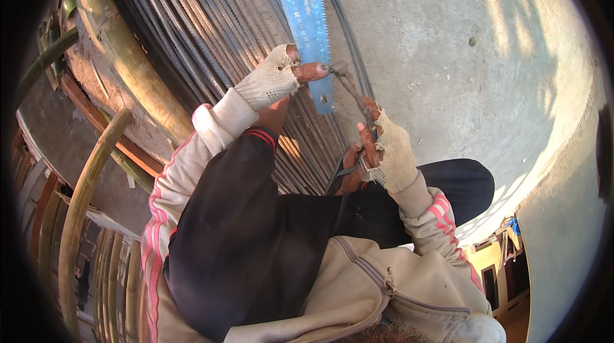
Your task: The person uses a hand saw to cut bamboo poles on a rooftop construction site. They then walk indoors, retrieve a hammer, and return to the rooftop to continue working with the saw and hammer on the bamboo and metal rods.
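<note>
My left hand (pixel 276 74), in a worn fingerless knit glove, grips a blue saw blade (pixel 304 12) near its lower end, the thumb lying across its face. The toothed edge faces right, and a hole shows near the blade's end. My right hand (pixel 391 149), gloved the same way, is closed around a slender dark metal hand tool (pixel 354 92). The tool's tip meets the toothed edge beside my left thumb; its exact kind is unclear. Below the blade, a sandalled foot (pixel 352 170) rests by the bars.
Ribbed steel reinforcing bars (pixel 201 17) run in a long bundle under the blade. Thick bamboo poles (pixel 120 50) lie to the left, near a timber strip (pixel 105 122). A concrete floor (pixel 422 55) spreads to the right, up to a wall (pixel 561 247).
</note>
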Tool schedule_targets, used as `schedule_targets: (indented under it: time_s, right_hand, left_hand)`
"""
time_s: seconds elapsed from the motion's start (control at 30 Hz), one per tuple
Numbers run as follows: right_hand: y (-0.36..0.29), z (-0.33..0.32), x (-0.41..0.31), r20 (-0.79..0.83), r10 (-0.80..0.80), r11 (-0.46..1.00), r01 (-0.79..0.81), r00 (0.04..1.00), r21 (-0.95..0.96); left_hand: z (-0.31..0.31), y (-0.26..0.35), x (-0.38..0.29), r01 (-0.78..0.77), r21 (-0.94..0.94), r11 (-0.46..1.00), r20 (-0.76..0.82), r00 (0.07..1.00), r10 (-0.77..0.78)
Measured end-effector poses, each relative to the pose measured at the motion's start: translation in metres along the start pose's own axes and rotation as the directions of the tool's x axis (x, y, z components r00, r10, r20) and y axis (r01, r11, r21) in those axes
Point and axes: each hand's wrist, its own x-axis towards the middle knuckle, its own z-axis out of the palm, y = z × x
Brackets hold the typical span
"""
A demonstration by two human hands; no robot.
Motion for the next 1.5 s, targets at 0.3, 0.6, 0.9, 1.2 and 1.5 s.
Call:
schedule_targets:
  time_s: [0.3, 0.6, 0.9, 1.2, 1.5]
  right_hand:
    - [-0.003, -0.002, 0.002, 0.12, 0.107, 0.993, -0.112, 0.987, 0.04]
    - [-0.001, 0.004, 0.0, -0.016, -0.014, 0.997, 0.013, 1.0, -0.074]
    - [-0.001, 0.003, 0.007, 0.006, -0.066, 0.991, 0.067, 0.998, -0.114]
    - [-0.001, 0.007, 0.007, 0.019, -0.072, 0.981, 0.074, 0.997, -0.178]
    - [0.008, 0.013, 0.007, -0.052, -0.172, 0.967, 0.158, 0.984, -0.198]
  left_hand:
    - [0.005, -0.022, -0.003, -0.059, -0.049, 0.997, -0.13, 0.99, 0.052]
    - [0.016, 0.006, -0.01, -0.008, -0.046, 0.999, -0.177, 0.984, 0.0]
    - [0.008, -0.001, -0.006, 0.096, 0.014, 0.995, -0.256, 0.962, -0.089]
    - [0.006, 0.013, -0.005, 0.028, -0.016, 0.999, -0.089, 0.996, -0.029]
    - [0.004, 0.009, -0.004, 0.014, 0.044, 0.999, -0.074, 0.997, -0.01]
